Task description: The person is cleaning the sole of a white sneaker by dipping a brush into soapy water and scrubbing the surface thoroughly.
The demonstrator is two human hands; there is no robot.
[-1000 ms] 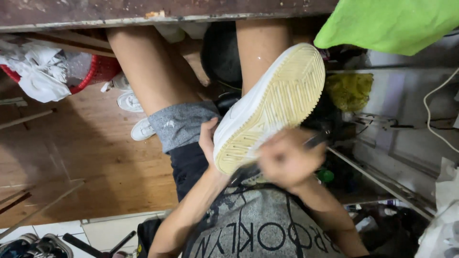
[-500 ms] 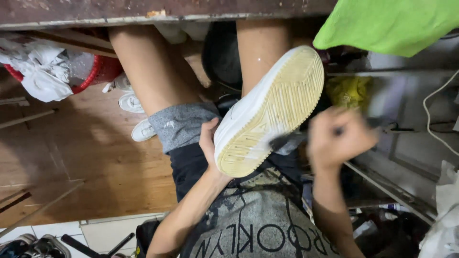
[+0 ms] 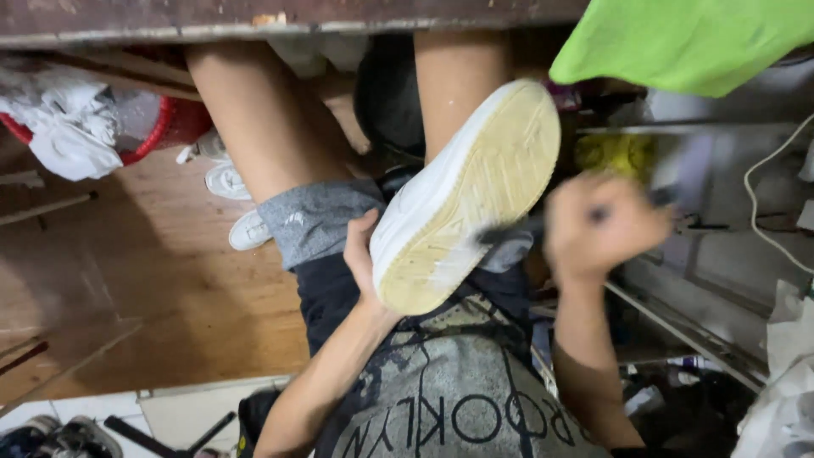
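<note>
Left hand (image 3: 363,254) grips the heel of a white sneaker (image 3: 462,199), sole up over the lap at centre. Right hand (image 3: 598,225), at 3 o'clock of the sole, blurred, fist clenched on what looks like a dark brush (image 3: 509,231) touching the sole

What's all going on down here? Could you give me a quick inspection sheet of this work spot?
Surface: wooden floor; the work rests on the person's lap.
Job's things: white sneaker, yellowed sole up; dark brush at the sole, blurred.
Clutter: red basket with white cloths; another white sneaker on the floor; green cloth.
Hands: left hand grips the sneaker's side; right hand is fisted around the brush handle.
Cables: white cable at right.
Surroundings: wooden table edge above; metal rails at right.
</note>
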